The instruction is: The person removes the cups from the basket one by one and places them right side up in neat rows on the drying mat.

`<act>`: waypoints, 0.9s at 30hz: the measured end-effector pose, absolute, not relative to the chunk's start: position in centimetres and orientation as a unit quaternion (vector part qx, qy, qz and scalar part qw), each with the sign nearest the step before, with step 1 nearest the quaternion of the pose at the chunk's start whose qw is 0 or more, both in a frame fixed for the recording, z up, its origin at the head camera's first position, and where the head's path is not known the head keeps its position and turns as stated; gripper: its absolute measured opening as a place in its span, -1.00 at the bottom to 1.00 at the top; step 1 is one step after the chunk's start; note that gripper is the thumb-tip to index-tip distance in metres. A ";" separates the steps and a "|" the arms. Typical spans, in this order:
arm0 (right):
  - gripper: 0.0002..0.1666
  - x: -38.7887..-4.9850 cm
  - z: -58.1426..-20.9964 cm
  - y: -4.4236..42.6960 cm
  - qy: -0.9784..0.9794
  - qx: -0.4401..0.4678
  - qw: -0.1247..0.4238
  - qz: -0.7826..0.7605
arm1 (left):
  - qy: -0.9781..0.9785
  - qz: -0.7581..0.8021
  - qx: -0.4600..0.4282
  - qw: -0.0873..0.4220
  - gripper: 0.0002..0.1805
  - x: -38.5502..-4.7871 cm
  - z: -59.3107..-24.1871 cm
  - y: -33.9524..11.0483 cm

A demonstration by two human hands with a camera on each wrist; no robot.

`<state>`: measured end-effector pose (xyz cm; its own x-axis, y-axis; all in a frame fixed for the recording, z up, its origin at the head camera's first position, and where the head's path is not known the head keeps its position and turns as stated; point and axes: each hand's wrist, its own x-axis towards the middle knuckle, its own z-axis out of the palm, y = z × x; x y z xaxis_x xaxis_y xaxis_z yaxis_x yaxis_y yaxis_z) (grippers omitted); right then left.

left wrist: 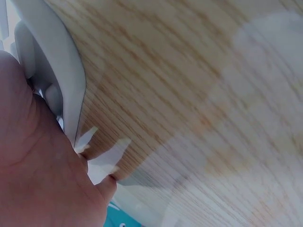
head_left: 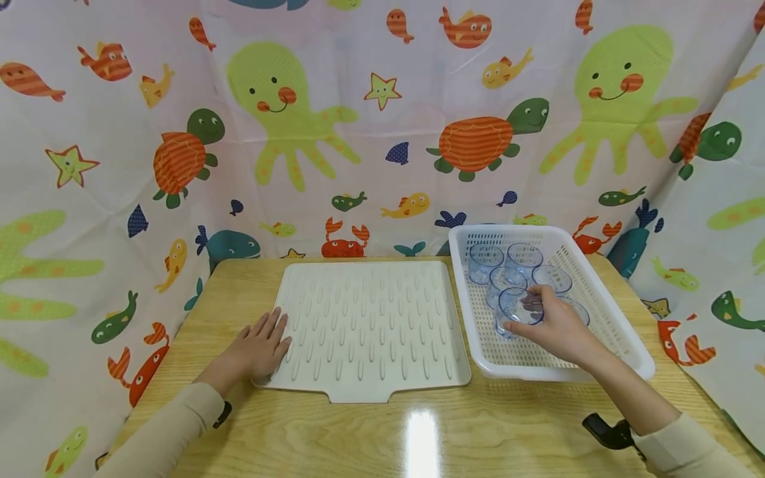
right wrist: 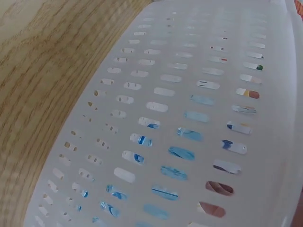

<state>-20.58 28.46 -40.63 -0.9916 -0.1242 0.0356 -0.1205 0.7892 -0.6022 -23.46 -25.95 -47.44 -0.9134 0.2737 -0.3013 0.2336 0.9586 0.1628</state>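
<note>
My right hand point(head_left: 558, 325) reaches over the basket's front rim and grips a clear blue-tinted glass point(head_left: 511, 311) between thumb and fingers. Several more such glasses point(head_left: 485, 262) stand close around it in the white plastic basket point(head_left: 615, 338). In the right wrist view the slotted basket wall point(right wrist: 156, 106) hides most of that hand, with blue glass showing through the slots. On the left, my left hand point(head_left: 263, 348) lies with fingers extended against the left edge of a cream ridged draining tray point(head_left: 370, 325). The left wrist view has the hand point(left wrist: 47, 165) touching the tray's rim point(left wrist: 71, 61).
Tray and basket stand side by side on a wooden table point(head_left: 287, 431). Behind and at both sides hangs a white curtain point(head_left: 370, 159) printed with sea animals. The basket's raised walls surround the glasses.
</note>
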 end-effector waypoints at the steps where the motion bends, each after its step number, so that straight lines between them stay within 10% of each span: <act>1: 0.09 -20.6 -40.6 28.5 0.945 -0.066 0.002 -0.319 | 0.976 0.060 0.130 0.163 -0.26 -23.4 -47.5 -25.9; 27: 0.12 -20.3 -38.7 27.2 0.944 -0.065 -0.015 -0.324 | 0.977 0.055 0.127 0.161 -0.26 -23.4 -48.0 -26.0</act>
<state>-20.28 27.20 -38.70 -0.9911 -0.1127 0.0707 -0.1323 0.7810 -0.6103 -23.36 -26.00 -48.04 -0.9161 0.2661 -0.2998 0.2305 0.9616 0.1490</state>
